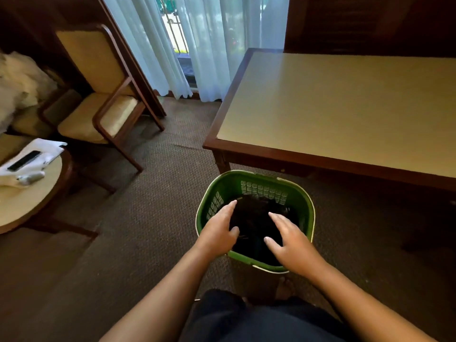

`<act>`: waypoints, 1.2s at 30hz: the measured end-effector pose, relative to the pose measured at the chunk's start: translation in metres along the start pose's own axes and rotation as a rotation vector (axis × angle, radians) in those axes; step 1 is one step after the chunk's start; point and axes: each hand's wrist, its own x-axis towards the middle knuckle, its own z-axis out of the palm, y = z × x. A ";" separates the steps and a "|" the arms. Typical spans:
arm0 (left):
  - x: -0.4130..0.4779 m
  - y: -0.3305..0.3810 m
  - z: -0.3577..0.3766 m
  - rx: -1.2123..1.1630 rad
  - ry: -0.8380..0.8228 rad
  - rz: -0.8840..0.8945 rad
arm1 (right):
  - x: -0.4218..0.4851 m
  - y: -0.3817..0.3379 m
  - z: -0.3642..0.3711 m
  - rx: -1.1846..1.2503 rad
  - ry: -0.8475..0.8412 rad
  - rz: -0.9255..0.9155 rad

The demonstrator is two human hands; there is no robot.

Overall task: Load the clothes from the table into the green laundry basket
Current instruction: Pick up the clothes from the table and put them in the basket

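Note:
The green laundry basket (256,180) stands on the carpet just in front of the table's near left corner. Dark clothes (254,213) lie heaped inside it. My left hand (220,230) hovers over the basket's left rim, fingers spread, palm down, holding nothing. My right hand (290,239) is over the basket's right side, fingers apart and empty, just above the dark clothes. The table (345,114) has a pale top with a dark wooden frame, and no clothes show on the part in view.
A wooden armchair (103,95) with cream cushions stands at the left by the curtains (209,45). A round side table (32,193) at far left carries a phone (24,160) and white papers. A white fluffy item (19,85) lies at the left edge.

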 end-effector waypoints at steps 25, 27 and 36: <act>0.112 -0.101 -0.043 0.105 -0.373 0.309 | 0.045 -0.070 0.091 0.059 0.154 0.457; 0.124 -0.109 -0.031 0.126 -0.397 0.292 | 0.057 -0.056 0.100 0.059 0.118 0.481; 0.256 -0.169 0.098 0.364 -0.462 0.337 | 0.186 0.082 0.160 -0.212 -0.023 0.532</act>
